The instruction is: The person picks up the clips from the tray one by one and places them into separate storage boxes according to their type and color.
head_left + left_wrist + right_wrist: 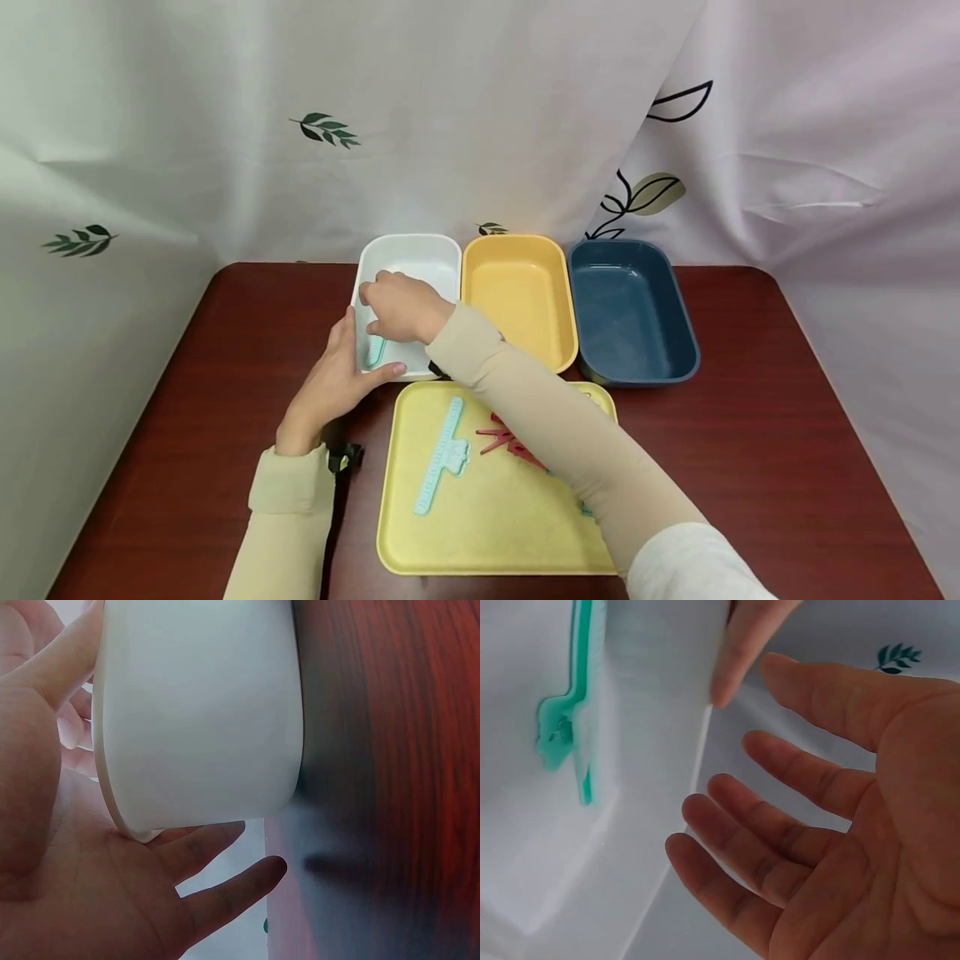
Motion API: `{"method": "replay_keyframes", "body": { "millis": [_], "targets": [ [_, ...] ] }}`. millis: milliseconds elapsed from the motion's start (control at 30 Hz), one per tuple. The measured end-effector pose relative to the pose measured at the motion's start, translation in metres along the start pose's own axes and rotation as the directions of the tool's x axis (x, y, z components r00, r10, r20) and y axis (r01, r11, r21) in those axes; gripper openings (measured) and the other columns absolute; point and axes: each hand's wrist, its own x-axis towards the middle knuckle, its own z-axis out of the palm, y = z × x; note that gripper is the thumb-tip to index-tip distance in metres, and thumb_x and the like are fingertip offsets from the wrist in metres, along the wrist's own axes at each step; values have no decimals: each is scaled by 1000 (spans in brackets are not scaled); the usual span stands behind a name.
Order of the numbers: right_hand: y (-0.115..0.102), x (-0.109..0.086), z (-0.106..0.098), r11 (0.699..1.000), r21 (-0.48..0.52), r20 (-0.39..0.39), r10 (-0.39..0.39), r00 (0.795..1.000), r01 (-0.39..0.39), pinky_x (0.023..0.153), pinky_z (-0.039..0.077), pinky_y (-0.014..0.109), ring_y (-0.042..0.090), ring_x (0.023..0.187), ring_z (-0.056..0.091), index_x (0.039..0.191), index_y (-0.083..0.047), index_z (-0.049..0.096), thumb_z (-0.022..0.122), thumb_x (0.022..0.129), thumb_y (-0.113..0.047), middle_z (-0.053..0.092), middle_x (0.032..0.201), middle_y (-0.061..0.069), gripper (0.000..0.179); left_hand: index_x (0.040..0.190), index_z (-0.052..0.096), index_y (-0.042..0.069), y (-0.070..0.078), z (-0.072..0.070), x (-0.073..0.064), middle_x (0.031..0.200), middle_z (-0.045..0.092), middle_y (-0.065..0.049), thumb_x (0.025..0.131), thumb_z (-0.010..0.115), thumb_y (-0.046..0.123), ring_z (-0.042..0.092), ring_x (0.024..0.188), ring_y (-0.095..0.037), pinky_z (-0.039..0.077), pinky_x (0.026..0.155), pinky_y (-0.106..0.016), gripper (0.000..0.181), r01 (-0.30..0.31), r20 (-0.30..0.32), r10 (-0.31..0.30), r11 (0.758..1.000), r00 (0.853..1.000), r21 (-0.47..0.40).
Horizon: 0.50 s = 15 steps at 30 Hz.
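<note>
My left hand (pixel 333 375) grips the near left corner of a white bin (pixel 442 258), thumb over the near rim and fingers along the left wall. In the left wrist view that hand (pixel 97 870) spans the outside of the bin (pixel 202 712). Above the bin's left side hovers my right hand (pixel 405 306), its fingers (pixel 757 862) loosely bent and holding nothing in the right wrist view. Inside the bin lies a mint green bag clip (pixel 555 731), partly hidden by the right hand in the head view.
A yellow bin (pixel 517 292) and a dark blue bin (pixel 622 308) stand to the right. On the pale yellow tray (pixel 495 533) in front lie a long mint bag clip (pixel 442 458) and red clothespins (pixel 517 446). My right forearm crosses above the tray, hiding part of it.
</note>
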Motion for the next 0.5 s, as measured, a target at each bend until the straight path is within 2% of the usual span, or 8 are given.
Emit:
{"method": "replay_keyframes", "body": {
  "millis": [500],
  "targets": [
    [-7, -50, -4, 997, 72, -122, 34, 992, -25, 82, 54, 32, 19, 108, 60, 136, -12, 61, 65, 98, -35, 61, 125, 6, 45, 159, -13, 5, -2, 1, 1, 165, 0, -22, 92, 70, 50, 28, 144, -42, 37, 107, -61, 115, -32, -13, 32, 999, 999, 4]
  ]
}}
